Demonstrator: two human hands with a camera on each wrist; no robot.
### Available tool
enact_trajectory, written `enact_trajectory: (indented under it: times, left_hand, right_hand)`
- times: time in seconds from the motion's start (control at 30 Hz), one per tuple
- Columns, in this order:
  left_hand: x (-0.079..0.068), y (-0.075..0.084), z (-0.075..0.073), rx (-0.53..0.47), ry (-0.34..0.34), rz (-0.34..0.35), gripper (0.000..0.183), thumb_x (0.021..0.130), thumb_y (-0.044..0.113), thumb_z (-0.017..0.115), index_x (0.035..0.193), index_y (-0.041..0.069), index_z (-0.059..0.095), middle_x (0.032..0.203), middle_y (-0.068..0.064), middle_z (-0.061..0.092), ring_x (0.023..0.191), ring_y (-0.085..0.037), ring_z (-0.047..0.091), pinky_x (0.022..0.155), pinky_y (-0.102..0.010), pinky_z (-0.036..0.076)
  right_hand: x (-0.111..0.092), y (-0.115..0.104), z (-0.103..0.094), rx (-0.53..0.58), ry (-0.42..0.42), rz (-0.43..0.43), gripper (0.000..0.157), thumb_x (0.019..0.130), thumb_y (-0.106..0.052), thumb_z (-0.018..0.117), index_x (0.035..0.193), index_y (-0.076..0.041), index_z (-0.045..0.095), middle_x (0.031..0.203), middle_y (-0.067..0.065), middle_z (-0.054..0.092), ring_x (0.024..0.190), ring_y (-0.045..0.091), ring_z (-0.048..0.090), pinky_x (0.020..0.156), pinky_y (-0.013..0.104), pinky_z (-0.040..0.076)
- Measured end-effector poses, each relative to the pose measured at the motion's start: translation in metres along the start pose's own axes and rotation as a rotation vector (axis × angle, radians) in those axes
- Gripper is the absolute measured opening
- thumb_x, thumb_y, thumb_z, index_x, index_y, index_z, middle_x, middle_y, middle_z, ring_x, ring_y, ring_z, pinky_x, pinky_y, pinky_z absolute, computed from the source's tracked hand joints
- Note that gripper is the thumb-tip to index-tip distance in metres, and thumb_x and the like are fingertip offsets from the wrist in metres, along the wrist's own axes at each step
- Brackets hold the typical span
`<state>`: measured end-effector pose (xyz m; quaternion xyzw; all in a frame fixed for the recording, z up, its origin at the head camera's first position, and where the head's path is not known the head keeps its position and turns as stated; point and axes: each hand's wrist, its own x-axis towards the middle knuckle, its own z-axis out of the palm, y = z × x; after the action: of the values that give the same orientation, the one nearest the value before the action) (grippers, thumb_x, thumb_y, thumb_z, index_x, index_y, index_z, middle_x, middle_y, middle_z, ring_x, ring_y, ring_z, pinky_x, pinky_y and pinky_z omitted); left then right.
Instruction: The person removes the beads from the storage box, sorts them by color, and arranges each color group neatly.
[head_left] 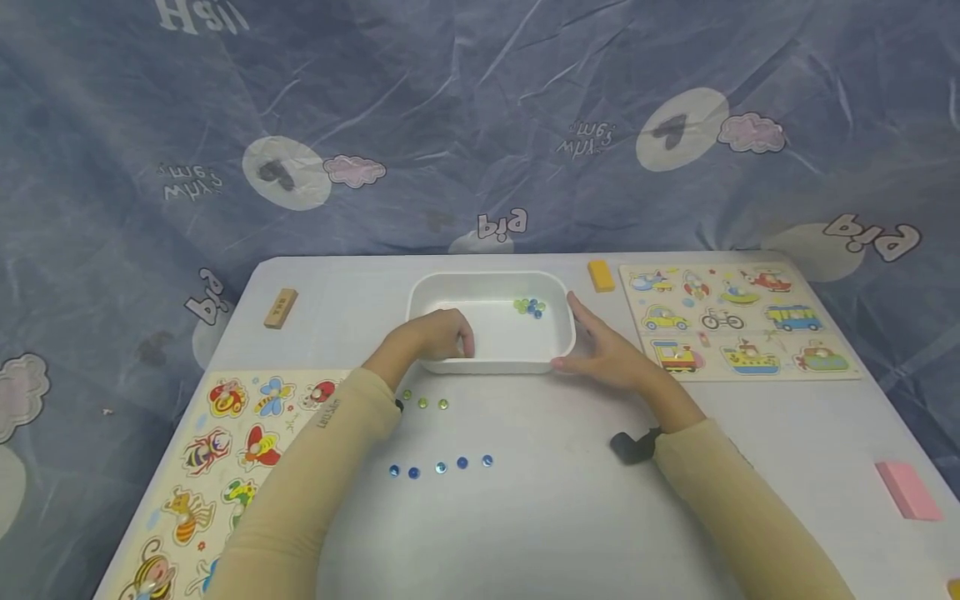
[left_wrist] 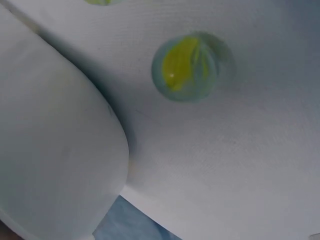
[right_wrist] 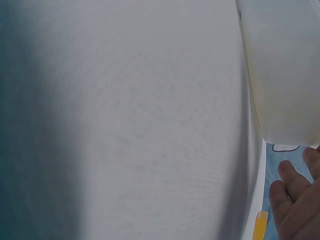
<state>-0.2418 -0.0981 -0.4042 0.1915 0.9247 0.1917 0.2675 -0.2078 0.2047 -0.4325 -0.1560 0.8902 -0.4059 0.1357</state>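
A white plastic tray (head_left: 517, 365) stands toward the back of the table, with several green and blue marbles (head_left: 532, 308) grouped at its right end. My left hand (head_left: 438, 332) reaches over the tray's front left rim, fingers curled downward inside; whether they hold anything is hidden. Around the tray's right end, my right hand (head_left: 607, 354) touches the wall with extended fingers and thumb. In front lie a short row of green marbles (head_left: 423, 403) and a row of several blue marbles (head_left: 441, 467). The left wrist view shows a marble (left_wrist: 185, 70) with a yellow-green swirl beside the tray.
A board of insect pictures (head_left: 247, 400) lies at the left, partly under the left sleeve. A vehicle picture board (head_left: 738, 321) is at the right. Blocks on the table are wooden (head_left: 281, 308), yellow (head_left: 601, 276) and pink (head_left: 907, 490). A patterned blue cloth (head_left: 465, 125) hangs behind.
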Motion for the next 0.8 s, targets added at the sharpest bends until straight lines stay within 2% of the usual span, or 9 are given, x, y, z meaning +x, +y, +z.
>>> enact_trajectory:
  times: [0.17,0.37,0.6,0.7,0.8]
  left_hand:
    - [0.003,-0.001,0.002,-0.028,0.007,0.026,0.017,0.079,0.007,0.065,0.080,0.024,0.071,0.094,0.003,0.065,0.091,-0.018,0.054,0.081,-0.034,0.045]
    - [0.003,-0.001,-0.002,-0.104,0.063,0.078,0.005,0.083,0.020,0.069,0.086,0.023,0.070,0.089,0.003,0.062,0.091,-0.017,0.052,0.085,-0.034,0.043]
    - [-0.003,0.002,-0.012,-0.186,0.189,0.199,0.009,0.087,0.026,0.068,0.093,0.020,0.070,0.059,0.002,0.039,0.059,-0.014,0.038,0.062,-0.028,0.038]
    - [-0.009,0.003,-0.014,-0.230,0.236,0.229,0.013,0.088,0.027,0.066,0.097,0.018,0.068,0.054,0.004,0.033,0.051,-0.011,0.031,0.055,-0.026,0.033]
    - [-0.017,0.005,-0.016,-0.294,0.255,0.233,0.015,0.089,0.027,0.065,0.100,0.017,0.067,0.053,0.004,0.029,0.049,-0.010,0.027,0.052,-0.026,0.031]
  right_hand:
    - [0.002,0.001,0.000,0.000,0.003,0.003,0.111,0.074,-0.042,0.078,0.152,-0.028,0.000,0.160,-0.007,0.002,0.148,0.021,0.001,0.118,0.050,0.009]
    - [0.001,0.001,0.000,0.010,0.010,0.003,0.111,0.073,-0.042,0.079,0.152,-0.028,0.002,0.160,-0.007,0.003,0.148,0.020,0.002,0.118,0.049,0.010]
    - [-0.001,-0.002,0.000,-0.008,0.010,0.002,0.110,0.073,-0.046,0.078,0.151,-0.034,0.002,0.159,-0.011,0.003,0.148,0.019,0.003,0.117,0.050,0.011]
    - [-0.001,-0.002,0.001,-0.010,0.009,0.010,0.110,0.073,-0.046,0.078,0.150,-0.035,0.001,0.159,-0.012,0.003,0.148,0.018,0.003,0.118,0.049,0.011]
    - [-0.001,-0.003,0.000,-0.020,0.001,0.004,0.110,0.074,-0.044,0.077,0.151,-0.033,0.000,0.159,-0.010,0.001,0.148,0.020,0.002,0.117,0.050,0.011]
